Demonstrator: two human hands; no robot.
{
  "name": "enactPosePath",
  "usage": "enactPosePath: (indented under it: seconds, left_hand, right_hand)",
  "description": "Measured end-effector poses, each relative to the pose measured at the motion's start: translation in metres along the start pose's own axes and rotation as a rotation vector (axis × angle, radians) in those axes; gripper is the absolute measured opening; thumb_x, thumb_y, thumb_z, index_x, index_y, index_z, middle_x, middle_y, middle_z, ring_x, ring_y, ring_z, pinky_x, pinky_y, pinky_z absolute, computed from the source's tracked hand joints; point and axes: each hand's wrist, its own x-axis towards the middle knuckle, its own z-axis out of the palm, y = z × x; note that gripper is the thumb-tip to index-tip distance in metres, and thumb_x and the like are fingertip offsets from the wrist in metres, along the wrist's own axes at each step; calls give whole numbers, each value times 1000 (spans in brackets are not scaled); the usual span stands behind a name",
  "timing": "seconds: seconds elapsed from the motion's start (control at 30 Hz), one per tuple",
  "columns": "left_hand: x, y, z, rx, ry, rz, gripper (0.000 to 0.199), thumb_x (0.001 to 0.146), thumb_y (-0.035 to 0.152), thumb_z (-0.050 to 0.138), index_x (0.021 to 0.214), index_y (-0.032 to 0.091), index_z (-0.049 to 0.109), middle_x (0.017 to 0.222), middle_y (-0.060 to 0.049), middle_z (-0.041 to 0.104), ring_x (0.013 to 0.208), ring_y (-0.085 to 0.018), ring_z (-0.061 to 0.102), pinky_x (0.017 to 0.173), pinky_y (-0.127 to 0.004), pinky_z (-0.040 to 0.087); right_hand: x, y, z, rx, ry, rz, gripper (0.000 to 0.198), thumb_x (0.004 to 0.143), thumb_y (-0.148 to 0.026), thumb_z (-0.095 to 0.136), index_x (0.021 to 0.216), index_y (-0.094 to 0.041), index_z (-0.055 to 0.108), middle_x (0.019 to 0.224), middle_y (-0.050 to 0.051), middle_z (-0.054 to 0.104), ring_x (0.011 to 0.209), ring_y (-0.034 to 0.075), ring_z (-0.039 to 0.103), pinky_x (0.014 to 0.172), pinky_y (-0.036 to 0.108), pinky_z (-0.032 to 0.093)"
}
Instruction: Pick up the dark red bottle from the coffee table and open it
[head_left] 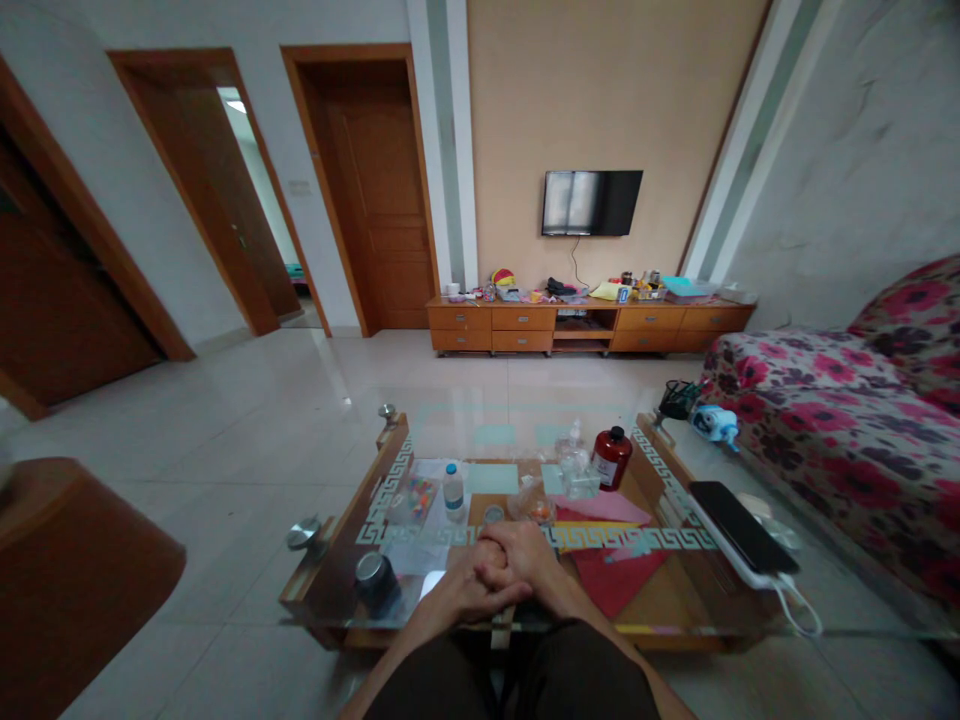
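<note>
1. Head view: left hand and right hand clasped together, fingers interlaced, closed on each other and gripping nothing, resting at the near edge of the glass bench.
2. Nearest to the hands: a small round tin toward the near left corner, a small clear bottle with a blue cap just beyond the knuckles, and red paper beside the right wrist, seemingly on the shelf under the glass.
3. Further in, toward the far edge: a dark red jar with a black lid, clear plastic wrappers just left of it, and a pink sheet near the middle.
4. Along the right edge: a black phone on a white power bank, cable trailing off the near right corner.
5. Judged step: a pause, nothing picked up, hands idle at the near edge.
6. Judged need for any next move: unclasping first, then a short forward reach for the bottle or tin; a longer reach toward the far edge for the jar, with care around the loose wrappers.
7. Beyond the bench: a floral sofa off the right edge.
</note>
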Motion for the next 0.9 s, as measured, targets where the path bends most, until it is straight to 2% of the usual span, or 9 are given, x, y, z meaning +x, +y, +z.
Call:
enactPosePath:
  seconds: [0.2, 0.43, 0.67, 0.9]
  left_hand:
    - [2, 0, 2, -26, 32, 8, 43, 89, 58, 68, 101, 17, 75, 102, -11, 77, 99, -26, 71, 90, -33, 57]
    - [5, 1, 7, -52, 90, 50, 35, 90, 50, 69, 92, 15, 76, 98, -11, 78, 94, -25, 72, 87, -32, 58]
    - [8, -2, 7, -28, 97, 65, 34, 91, 49, 70, 89, 16, 76, 95, -10, 79, 94, -25, 73, 90, -34, 57]
    - [9, -6, 17, 60, 142, 143, 35, 92, 51, 67, 80, 18, 72, 87, -10, 77, 88, -25, 73, 83, -34, 57]
  right_hand:
    - [2, -7, -4, -52, -20, 48, 43, 83, -59, 68, 104, -23, 78, 92, 7, 78, 81, 24, 69, 73, 30, 46]
    - [1, -21, -21, -12, -36, 71, 38, 87, -54, 67, 106, -23, 80, 95, 8, 79, 85, 24, 70, 76, 30, 47]
    - [3, -30, -34, 18, -45, 55, 39, 88, -53, 66, 110, -23, 79, 94, 8, 80, 84, 25, 70, 73, 30, 47]
    - [-1, -29, -37, -7, -28, 18, 41, 85, -56, 69, 108, -23, 79, 96, 8, 79, 86, 25, 71, 74, 30, 48]
